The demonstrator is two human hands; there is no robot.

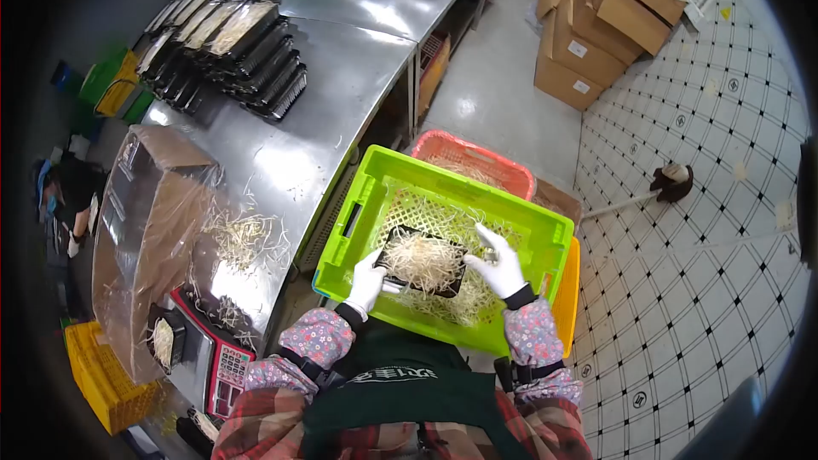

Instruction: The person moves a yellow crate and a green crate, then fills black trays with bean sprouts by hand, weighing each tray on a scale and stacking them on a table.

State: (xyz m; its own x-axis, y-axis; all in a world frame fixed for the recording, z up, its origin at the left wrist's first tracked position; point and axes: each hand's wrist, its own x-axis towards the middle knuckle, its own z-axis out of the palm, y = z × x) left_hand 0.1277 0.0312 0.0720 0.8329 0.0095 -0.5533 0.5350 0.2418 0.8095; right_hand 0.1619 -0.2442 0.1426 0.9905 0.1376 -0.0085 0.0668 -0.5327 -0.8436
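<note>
A black tray heaped with pale sprouts is over the green crate. My left hand, in a white glove, grips the tray's left edge. At the tray's right side is my right hand, also gloved, with fingers apart and nothing in them. More sprouts lie in the crate below and around the tray. The tray hides part of the crate's bottom.
A steel table at the left bears stacked filled trays, loose sprouts, a cardboard box and a red scale. Behind the green crate is a red basket. Cartons stand farther back. Another person is at far left.
</note>
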